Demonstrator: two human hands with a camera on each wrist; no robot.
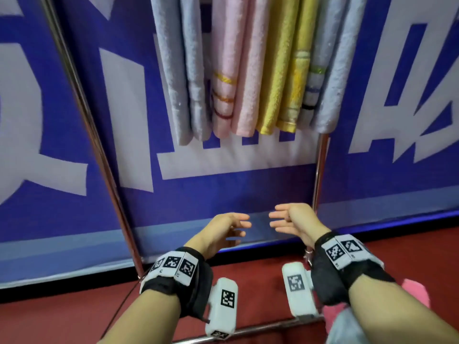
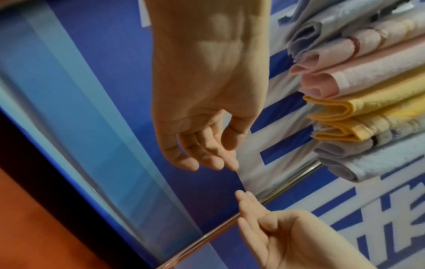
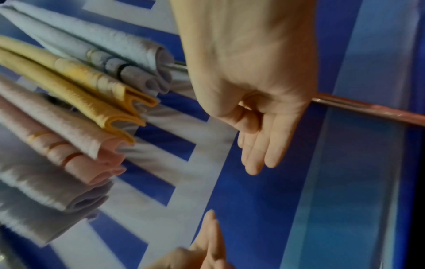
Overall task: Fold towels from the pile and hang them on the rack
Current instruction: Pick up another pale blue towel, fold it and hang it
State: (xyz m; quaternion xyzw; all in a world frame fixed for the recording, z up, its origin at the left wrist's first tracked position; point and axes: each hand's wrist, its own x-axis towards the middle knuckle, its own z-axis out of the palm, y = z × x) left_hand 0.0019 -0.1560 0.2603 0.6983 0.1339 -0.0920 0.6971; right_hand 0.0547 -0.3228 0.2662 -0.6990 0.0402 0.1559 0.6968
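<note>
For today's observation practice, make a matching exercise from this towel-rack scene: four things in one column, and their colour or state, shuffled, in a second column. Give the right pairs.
Column 1
1. left hand
2. towel at the left end of the rack
3. towel with yellow, orange and red stripes
4. rack's right upright

Column 2
A. pink
B. shiny metal
C. open, holding nothing
D. pale grey-blue

Pairs: 1-C, 2-D, 3-A, 4-B

A blue banner with large pale lettering stands upright behind a dark red floor.
</note>
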